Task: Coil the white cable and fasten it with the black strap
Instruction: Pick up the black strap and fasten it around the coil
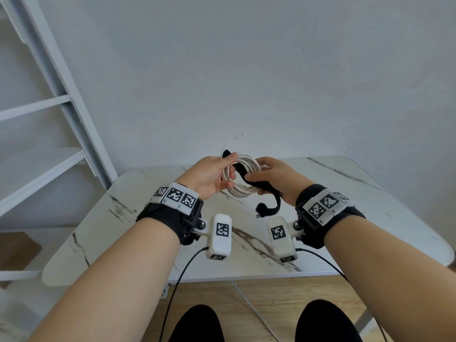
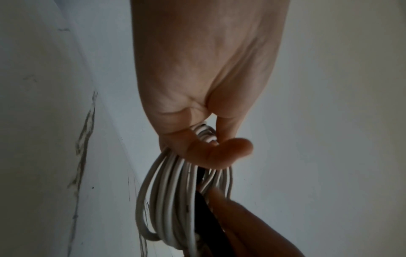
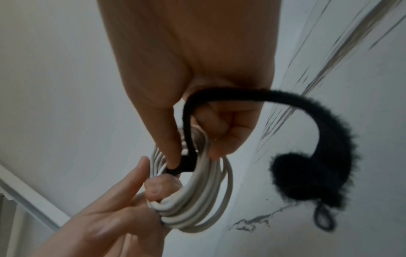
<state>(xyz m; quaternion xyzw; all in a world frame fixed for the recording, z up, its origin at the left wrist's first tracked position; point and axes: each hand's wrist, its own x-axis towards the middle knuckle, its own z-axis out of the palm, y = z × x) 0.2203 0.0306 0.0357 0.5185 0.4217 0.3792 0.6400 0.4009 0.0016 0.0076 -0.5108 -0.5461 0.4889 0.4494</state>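
The white cable is wound into a coil held in the air above the table. My left hand grips the coil's left side, thumb on top. In the left wrist view the left hand pinches the loops of the white cable. The black strap runs through the coil, and its fuzzy tail hangs curled below my right hand. In the right wrist view the right hand pinches the black strap against the white cable. One cable end sticks up behind.
A white marble-pattern table lies below the hands, against a plain white wall. A white ladder-like frame stands at the left. A thin white cord lies on the wooden floor near my knees.
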